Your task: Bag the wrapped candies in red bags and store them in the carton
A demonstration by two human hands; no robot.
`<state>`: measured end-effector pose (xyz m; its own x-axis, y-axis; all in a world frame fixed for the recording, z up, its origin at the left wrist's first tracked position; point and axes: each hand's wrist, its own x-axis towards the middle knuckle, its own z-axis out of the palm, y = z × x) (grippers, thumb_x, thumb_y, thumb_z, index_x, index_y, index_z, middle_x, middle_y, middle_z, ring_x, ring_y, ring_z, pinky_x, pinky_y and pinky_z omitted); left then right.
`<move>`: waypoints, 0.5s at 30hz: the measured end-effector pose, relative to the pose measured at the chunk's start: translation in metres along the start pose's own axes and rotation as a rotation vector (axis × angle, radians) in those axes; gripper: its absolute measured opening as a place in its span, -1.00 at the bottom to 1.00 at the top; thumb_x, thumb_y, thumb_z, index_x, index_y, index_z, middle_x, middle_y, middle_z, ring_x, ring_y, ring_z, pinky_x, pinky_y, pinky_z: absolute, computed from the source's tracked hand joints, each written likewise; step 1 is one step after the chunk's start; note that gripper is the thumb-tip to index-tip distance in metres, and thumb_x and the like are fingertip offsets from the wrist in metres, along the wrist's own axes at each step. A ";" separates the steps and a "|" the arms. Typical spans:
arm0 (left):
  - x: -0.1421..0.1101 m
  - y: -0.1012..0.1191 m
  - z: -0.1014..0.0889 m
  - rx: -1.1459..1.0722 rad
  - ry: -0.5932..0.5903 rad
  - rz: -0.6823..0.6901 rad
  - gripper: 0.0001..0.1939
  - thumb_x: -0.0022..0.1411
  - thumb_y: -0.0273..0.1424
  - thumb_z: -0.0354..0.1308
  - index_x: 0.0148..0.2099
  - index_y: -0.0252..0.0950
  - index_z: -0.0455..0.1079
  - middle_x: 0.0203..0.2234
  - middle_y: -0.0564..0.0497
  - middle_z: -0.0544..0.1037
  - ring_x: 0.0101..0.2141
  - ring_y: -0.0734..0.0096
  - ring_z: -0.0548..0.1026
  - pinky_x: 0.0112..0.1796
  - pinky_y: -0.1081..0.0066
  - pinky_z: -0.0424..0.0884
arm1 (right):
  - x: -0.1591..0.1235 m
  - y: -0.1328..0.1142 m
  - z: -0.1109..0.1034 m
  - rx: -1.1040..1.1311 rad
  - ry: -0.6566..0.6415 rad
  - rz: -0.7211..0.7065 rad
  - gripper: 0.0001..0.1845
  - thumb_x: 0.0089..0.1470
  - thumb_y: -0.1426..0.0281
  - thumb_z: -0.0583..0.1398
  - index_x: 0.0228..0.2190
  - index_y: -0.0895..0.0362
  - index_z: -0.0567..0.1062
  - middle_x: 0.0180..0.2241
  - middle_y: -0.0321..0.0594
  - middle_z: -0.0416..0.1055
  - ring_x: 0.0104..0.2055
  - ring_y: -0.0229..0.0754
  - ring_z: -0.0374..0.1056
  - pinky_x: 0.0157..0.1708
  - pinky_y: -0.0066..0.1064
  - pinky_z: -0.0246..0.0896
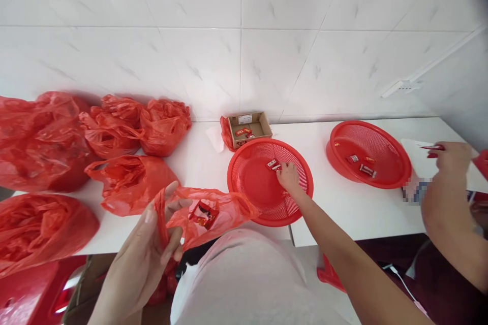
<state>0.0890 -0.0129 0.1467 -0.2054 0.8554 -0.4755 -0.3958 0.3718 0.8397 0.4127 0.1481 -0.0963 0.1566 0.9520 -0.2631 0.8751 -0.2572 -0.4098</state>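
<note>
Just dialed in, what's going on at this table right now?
The person's left hand holds open a red plastic bag with a small packet inside. Their right hand reaches into the near red basket, touching small red packets. A co-worker's hand at the far right holds something red beside a second basket.

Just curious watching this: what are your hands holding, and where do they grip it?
The left hand pinches a red plastic bag by its open edge. The right hand touches small packets in the basket.

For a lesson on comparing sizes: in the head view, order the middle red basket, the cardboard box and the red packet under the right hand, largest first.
1. Middle red basket, clearly largest.
2. Cardboard box, though it sits farther back.
3. Red packet at the right hand, smallest.
</note>
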 end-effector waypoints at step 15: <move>0.013 -0.004 0.011 -0.010 0.023 0.014 -0.49 0.21 -0.08 0.17 0.19 -0.03 0.35 -0.14 -0.02 0.46 -0.68 0.76 0.16 -0.64 0.55 0.35 | -0.077 -0.102 -0.064 1.114 -0.391 -0.181 -0.61 0.15 0.05 0.11 -0.15 0.05 0.42 -0.19 -0.19 0.43 -0.27 -0.21 0.38 -0.30 -0.41 0.30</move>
<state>0.0975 0.0003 0.1397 -0.2316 0.8520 -0.4696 -0.4016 0.3560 0.8438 0.3410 0.1119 0.0218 -0.2473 0.9237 -0.2926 -0.0386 -0.3111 -0.9496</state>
